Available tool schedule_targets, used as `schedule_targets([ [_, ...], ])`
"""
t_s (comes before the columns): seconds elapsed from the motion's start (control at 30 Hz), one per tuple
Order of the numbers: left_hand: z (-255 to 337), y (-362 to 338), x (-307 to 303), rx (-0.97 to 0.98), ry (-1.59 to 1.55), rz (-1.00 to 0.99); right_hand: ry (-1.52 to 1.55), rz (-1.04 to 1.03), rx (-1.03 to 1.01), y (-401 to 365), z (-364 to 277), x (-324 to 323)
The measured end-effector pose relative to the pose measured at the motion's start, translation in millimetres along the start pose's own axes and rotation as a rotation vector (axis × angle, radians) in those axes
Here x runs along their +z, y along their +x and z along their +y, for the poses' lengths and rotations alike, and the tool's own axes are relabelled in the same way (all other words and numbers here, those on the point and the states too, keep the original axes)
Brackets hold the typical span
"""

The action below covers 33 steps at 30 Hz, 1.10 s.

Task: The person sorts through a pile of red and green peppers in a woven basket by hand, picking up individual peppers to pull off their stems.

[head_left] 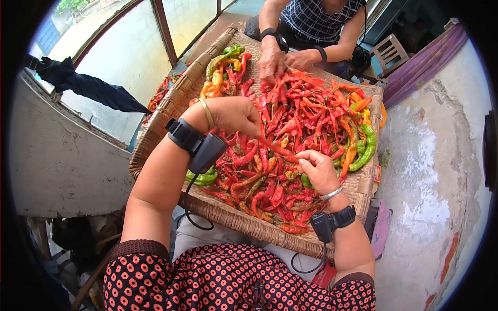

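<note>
A long red chili pepper (279,149) is stretched between my two hands, above a heap of peppers. My left hand (238,116) is closed, its fingertips pinching the upper left end. At the lower right end, the thumb and fingers of my right hand (318,172) are pressed together on the same pepper. Beneath them, many red chili peppers (311,119) lie in a wide woven tray (207,205), some orange or brownish. Green peppers (367,149) rest along the right side, and yellow-orange peppers (212,85) sit near the upper left corner.
Across the tray, another person's hands (275,61) reach into the peppers. A folded dark umbrella (93,85) hangs by the window on the left. Close to the tray's right side stands a worn wall (430,171); a wooden chair (390,53) is behind it.
</note>
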State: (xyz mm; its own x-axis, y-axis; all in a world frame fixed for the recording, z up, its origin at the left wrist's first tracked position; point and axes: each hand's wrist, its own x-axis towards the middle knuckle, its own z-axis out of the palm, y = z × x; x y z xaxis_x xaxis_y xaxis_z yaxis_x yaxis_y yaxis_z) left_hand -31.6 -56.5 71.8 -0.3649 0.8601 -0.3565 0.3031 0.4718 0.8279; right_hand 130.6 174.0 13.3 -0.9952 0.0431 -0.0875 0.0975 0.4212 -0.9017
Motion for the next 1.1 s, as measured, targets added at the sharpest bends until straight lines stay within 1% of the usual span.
schedule_targets([
  [0.03, -0.1, -2.1, -3.1, 0.052, -0.003, 0.091, -0.026, 0.029, -0.037, -1.3, -2.8, 0.8],
  [0.07, -0.5, -4.2, -4.7, 0.053, -0.002, 0.090, -0.026, 0.030, -0.037, -4.3, -7.6, 2.0],
  [0.13, -0.7, -6.3, -10.6, 0.023, -0.098, 0.142, -0.111, 0.149, -0.169, -9.5, -30.0, 2.8],
  [0.17, -2.0, -7.5, -11.1, 0.034, -0.142, 0.136, -0.150, 0.201, -0.187, -14.4, -39.4, 1.7],
  [0.2, -3.4, -7.4, -10.3, 0.036, -0.143, 0.132, -0.151, 0.204, -0.183, -18.5, -46.7, 1.1],
  [0.27, -5.4, -6.4, -11.2, 0.106, -0.325, 0.047, -0.227, 0.351, -0.590, -20.9, -56.9, 0.1],
  [0.3, -6.5, -6.9, -9.8, 0.097, -0.408, 0.064, -0.225, 0.350, -0.580, -20.1, -58.2, 0.1],
  [0.33, -8.0, -7.4, -8.5, 0.091, -0.415, 0.054, -0.214, 0.395, -0.677, -17.7, -58.3, -0.2],
  [0.37, -9.1, -7.6, -7.8, 0.131, -0.531, 0.053, -0.203, 0.441, -0.773, -15.4, -57.2, -0.3],
  [0.4, -10.1, -6.7, -7.6, 0.169, -0.646, 0.054, -0.201, 0.443, -0.762, -13.9, -55.6, 1.3],
  [0.47, -14.2, -2.7, -4.1, 0.191, -0.631, 0.053, -0.048, 0.425, -0.404, -12.1, -51.7, 5.6],
  [0.5, -16.2, -0.1, -2.3, 0.182, -0.659, 0.047, -0.120, 0.287, -0.239, -6.5, -40.8, 0.7],
  [0.53, -16.6, 3.2, -1.7, 0.179, -0.683, 0.043, -0.014, 0.188, -0.055, -0.9, -26.2, 3.6],
  [0.6, -15.6, 9.2, 1.7, 0.093, -0.552, 0.056, 0.032, 0.157, 0.028, 3.9, -4.3, 8.0],
  [0.63, -15.0, 9.9, 4.7, 0.089, -0.563, 0.066, 0.033, 0.156, 0.024, 4.4, -0.9, 9.4],
  [0.7, -15.7, 11.5, 8.9, 0.090, -0.575, 0.077, -0.035, 0.235, 0.010, 4.5, 0.0, 11.6],
  [0.77, -16.2, 13.2, 10.5, 0.056, -0.479, 0.030, -0.068, 0.236, 0.007, 4.2, -2.2, 12.0],
  [0.93, -13.0, 10.2, 12.1, 0.042, -0.434, 0.001, -0.174, 0.219, 0.005, 2.3, -5.9, 13.2],
  [1.03, -16.8, 11.8, 10.9, 0.075, -0.436, 0.038, -0.192, 0.178, -0.023, 0.9, -10.2, 13.4],
  [1.1, -16.1, 11.9, 9.8, 0.099, -0.504, 0.174, -0.205, 0.169, -0.026, 0.1, -12.2, 13.1],
])
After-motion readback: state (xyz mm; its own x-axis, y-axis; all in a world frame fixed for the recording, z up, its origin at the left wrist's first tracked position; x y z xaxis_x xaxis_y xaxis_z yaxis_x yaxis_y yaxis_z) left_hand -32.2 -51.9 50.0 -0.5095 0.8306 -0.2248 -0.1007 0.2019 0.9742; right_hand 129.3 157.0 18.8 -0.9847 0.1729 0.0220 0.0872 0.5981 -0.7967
